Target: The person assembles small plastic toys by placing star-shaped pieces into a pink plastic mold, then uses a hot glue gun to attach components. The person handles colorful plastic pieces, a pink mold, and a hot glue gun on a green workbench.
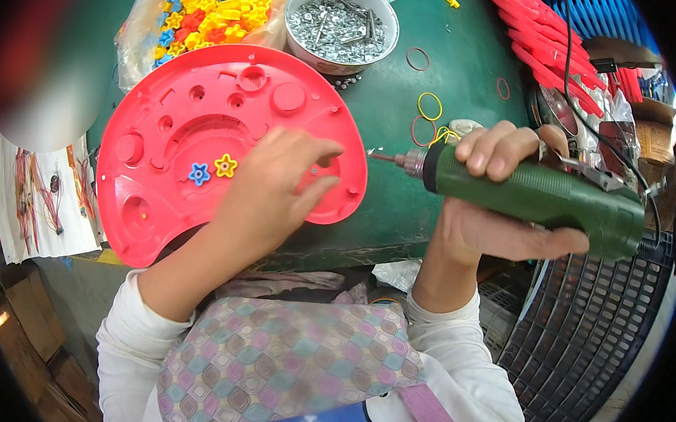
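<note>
A red curved plastic shell (230, 69) lies on the green table with its hollow side up. In its middle sit a blue star-shaped piece (199, 174) and a yellow star-shaped piece (225, 165). Over the shell's right part hovers my left hand (279, 169), thumb and forefinger apart with nothing visible between them. My right hand (495, 174) is wrapped round a green electric screwdriver (540, 196), held level with its bit pointing left. A small silvery bit of metal, maybe a screw, shows at the bit's tip, just right of the shell.
Behind the shell stand a bag of yellow, red and blue star pieces (219, 10) and a white bowl of screws (341, 29). Rubber bands (429, 106) lie on the table (456, 56). Red plastic parts (541, 45) are stacked far right; a black cord (613, 146) trails there.
</note>
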`<state>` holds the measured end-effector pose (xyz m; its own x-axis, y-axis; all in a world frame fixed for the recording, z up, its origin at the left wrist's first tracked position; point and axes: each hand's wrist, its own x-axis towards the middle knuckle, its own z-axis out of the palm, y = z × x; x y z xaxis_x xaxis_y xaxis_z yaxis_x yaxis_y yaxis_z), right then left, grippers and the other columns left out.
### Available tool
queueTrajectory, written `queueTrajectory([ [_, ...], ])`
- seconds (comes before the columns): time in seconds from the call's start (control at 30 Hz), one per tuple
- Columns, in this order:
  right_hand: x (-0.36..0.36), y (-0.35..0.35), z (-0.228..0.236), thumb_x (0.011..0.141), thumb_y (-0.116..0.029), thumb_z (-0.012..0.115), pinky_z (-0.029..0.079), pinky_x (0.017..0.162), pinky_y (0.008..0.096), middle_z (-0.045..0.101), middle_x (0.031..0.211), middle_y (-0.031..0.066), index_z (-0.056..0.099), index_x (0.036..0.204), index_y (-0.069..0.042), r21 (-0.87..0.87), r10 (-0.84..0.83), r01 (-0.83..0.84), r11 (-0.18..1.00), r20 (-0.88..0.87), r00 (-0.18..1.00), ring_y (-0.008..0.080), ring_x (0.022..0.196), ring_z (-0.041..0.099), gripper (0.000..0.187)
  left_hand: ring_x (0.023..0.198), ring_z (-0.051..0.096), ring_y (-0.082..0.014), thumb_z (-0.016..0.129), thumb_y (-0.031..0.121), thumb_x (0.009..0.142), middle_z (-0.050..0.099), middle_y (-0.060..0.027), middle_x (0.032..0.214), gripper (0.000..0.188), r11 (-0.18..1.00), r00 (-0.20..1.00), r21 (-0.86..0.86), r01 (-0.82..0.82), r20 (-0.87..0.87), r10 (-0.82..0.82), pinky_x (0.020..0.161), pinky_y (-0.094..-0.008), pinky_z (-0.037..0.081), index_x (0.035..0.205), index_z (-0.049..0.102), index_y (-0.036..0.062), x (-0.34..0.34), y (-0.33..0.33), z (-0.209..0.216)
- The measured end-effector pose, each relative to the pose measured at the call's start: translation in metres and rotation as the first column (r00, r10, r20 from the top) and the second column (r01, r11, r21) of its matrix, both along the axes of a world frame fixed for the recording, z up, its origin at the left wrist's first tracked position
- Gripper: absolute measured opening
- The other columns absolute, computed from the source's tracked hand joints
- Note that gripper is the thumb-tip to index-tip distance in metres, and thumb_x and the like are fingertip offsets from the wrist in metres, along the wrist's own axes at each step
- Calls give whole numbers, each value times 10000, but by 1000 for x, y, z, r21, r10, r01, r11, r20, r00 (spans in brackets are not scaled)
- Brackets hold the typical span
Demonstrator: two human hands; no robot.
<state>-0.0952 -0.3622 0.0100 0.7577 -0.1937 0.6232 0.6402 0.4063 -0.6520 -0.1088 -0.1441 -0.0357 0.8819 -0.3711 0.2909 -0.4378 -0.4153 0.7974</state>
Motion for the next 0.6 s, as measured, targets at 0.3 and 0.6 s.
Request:
queueTrajectory([
  [0.3, -8, 35, -10, 713, -974, 431, 558, 604, 379, 600, 740, 83, 488, 1338, -22, 59, 148, -147, 987, -5, 989, 217, 635, 597, 1141, 760, 598, -272, 772, 88, 806, 640, -92, 798, 153, 995, 987, 97, 4, 161, -19, 678, -381, 496, 944, 715, 55, -3, 6, -13],
  [0.6, -5, 41, -13, 732, -940, 486, 547, 610, 352, 579, 751, 56, 476, 1388, -29, -90, 255, -250, 964, 39, 966, 193, 669, 573, 1124, 752, 573, -266, 744, 132, 813, 573, -76, 772, 119, 968, 974, 252, -14, 223, -44, 641, -389, 489, 863, 668, 56, -9, 18, -11],
])
